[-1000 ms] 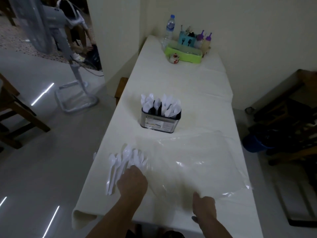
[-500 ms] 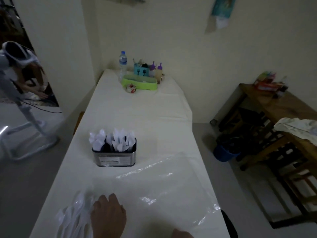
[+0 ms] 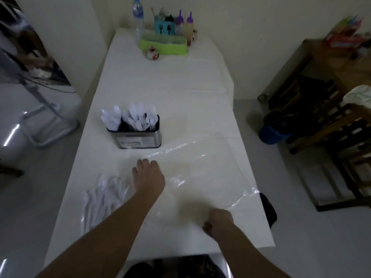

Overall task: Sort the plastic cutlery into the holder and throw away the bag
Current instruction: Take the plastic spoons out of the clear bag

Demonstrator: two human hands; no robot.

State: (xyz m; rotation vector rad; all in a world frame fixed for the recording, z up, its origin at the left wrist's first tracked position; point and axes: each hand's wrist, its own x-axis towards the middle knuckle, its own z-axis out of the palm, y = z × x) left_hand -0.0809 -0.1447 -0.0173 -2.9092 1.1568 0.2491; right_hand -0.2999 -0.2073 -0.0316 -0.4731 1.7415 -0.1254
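A clear plastic bag lies flat across the near half of the white table. My left hand sits on the bag's left edge with its fingers curled down around the plastic. My right hand is bunched in a fist and grips the bag's near edge. A pile of loose white plastic spoons lies on the table just left of my left forearm. The metal cutlery holder stands beyond my left hand, filled with several white pieces standing upright.
At the table's far end stand a green tray, a water bottle, sauce bottles and a teal cutlery box. A blue bin sits on the floor to the right beside dark wooden furniture. A fan stand is on the left.
The view swung right and then dropped back down. My left hand moved from the spoons onto the bag's left edge. My right hand came back into view, gripping the bag's near edge.
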